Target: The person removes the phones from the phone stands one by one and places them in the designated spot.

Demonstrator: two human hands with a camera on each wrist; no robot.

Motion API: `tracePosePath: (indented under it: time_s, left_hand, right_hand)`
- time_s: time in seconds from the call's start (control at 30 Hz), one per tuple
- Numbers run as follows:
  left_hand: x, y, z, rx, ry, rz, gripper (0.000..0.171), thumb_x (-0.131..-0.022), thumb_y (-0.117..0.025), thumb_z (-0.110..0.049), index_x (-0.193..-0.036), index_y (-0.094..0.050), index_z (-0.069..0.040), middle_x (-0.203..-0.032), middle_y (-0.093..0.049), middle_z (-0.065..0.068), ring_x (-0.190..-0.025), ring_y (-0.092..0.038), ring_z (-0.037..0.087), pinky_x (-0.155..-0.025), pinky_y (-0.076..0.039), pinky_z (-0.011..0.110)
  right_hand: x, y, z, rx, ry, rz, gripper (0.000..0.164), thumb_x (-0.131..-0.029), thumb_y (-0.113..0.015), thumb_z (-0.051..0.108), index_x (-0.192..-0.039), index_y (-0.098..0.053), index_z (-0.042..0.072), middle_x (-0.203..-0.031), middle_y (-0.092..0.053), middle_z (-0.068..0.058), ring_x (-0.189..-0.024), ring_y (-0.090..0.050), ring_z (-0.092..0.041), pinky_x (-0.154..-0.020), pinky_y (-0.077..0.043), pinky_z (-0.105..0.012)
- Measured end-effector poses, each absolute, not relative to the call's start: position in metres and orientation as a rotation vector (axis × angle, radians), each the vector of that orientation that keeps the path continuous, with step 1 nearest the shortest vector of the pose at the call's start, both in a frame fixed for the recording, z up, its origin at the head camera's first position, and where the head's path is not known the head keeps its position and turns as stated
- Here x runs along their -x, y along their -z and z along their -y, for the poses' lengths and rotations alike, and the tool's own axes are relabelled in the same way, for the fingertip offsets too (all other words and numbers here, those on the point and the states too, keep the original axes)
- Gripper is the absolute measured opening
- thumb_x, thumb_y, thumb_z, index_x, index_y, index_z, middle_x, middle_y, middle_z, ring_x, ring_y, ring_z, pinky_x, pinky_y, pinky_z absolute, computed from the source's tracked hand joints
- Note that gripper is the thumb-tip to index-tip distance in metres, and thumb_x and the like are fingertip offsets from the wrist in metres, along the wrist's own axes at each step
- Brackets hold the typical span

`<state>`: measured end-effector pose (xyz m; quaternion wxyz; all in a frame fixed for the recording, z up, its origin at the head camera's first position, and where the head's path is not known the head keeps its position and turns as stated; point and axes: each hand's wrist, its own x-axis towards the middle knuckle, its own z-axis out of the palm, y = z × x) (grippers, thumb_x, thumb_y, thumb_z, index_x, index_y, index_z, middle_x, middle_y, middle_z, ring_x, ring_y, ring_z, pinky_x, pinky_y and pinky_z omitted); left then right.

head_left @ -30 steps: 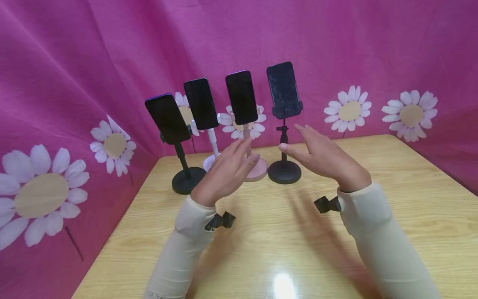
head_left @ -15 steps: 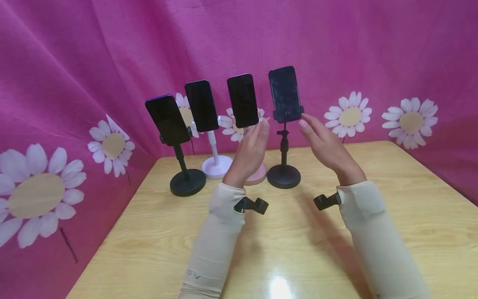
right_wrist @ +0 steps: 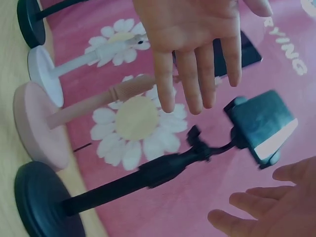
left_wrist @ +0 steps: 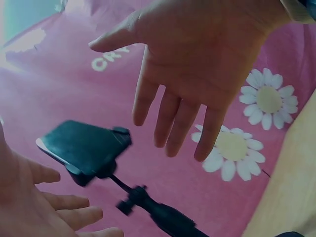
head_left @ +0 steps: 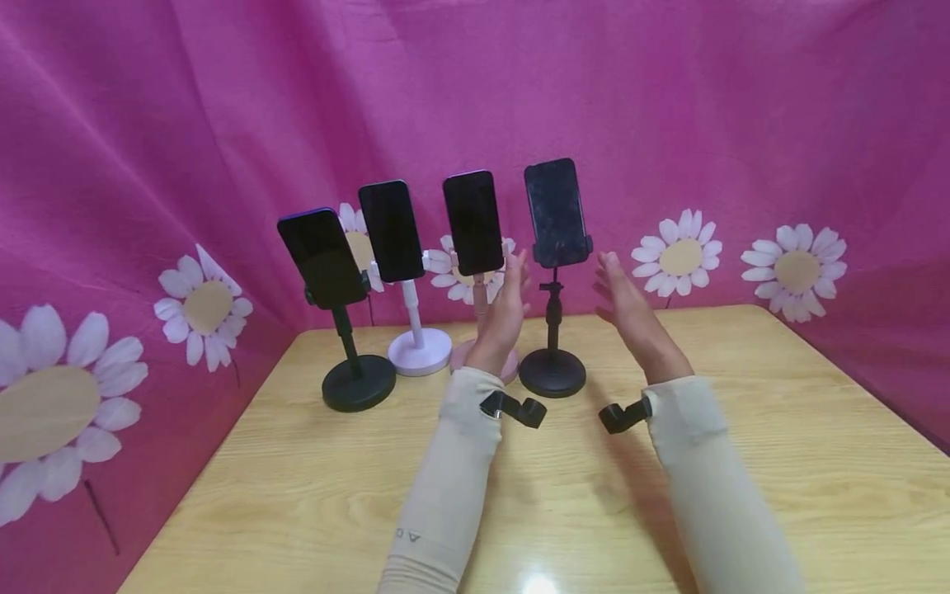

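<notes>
Probably the phone (head_left: pixel 557 214) handles as a light, stiff slab, slick across its glass and fragile if dropped; its long side edges, above the clamp (head_left: pixel 590 244), look the safest hold. It sits tilted in that clamp atop the black stand (head_left: pixel 553 330), ahead of and between the two hands. The left hand (head_left: pixel 505 318) and right hand (head_left: pixel 632 318) face each other, fingers extended, gripping nothing; fingertip contact seems absent, though overlap makes that hard to judge. Just beyond the left hand stands the pink stand (right_wrist: pixel 37 123).
</notes>
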<state>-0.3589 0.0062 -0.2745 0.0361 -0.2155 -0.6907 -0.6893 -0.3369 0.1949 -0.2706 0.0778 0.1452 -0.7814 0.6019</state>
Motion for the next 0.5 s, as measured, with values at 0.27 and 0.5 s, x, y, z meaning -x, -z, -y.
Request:
tracePosePath:
  time_s: [0.27, 0.5]
  left_hand:
    - [0.371, 0.288, -0.006, 0.677, 2.261, 2.134, 0.072, -0.094, -0.011, -0.07, -0.155, -0.012, -0.032, -0.16, -0.017, 0.001, -0.146, -0.018, 0.025, -0.114, -0.02, 0.054]
    - [0.376, 0.301, -0.01, 0.65, 2.386, 2.159, 0.084, -0.084, -0.016, -0.083, -0.154, -0.013, -0.037, -0.16, -0.017, -0.002, -0.147, -0.015, 0.025, -0.113, -0.019, 0.056]
  right_hand:
    - [0.352, 0.288, -0.191, -0.41, -2.03, 2.368, 0.09, -0.088, -0.016, 0.078, -0.156, 0.002, 0.022, -0.161, -0.009, -0.011, -0.146, -0.013, -0.031, -0.113, -0.019, -0.055]
    - [0.358, 0.303, -0.184, -0.509, -2.09, 2.429, 0.09, -0.089, -0.012, 0.076, -0.155, 0.002, 0.016, -0.16, -0.005, -0.017, -0.145, -0.01, -0.038, -0.112, -0.015, -0.059]
